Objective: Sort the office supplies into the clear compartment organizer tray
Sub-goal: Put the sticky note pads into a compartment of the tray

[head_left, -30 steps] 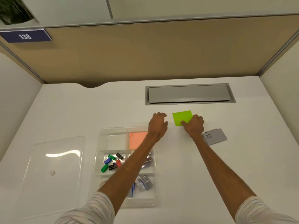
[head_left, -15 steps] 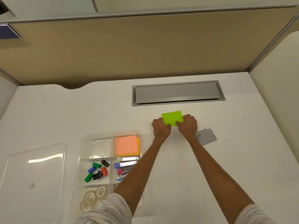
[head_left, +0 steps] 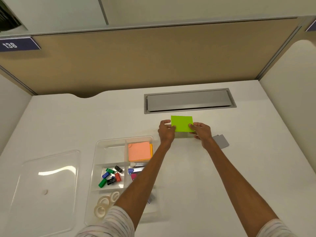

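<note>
Organizer tray [head_left: 111, 147] mostly filled. We had left hand [head_left: 166, 132], right hand [head_left: 201, 132] both pinching green sticky pad [head_left: 182, 123] beyond tray; grey card [head_left: 221, 141] right of tray unsorted too.

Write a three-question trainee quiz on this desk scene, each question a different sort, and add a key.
1. True or false: the left hand and right hand together pinch the green note pad, outside the organizer tray.
2. Which tray compartment holds the binder clips? A) middle left B) far right C) near right
3. Fill in: the grey card lies on the desk by the ___ hand.

Key: 1 true; 2 A; 3 right.
</note>
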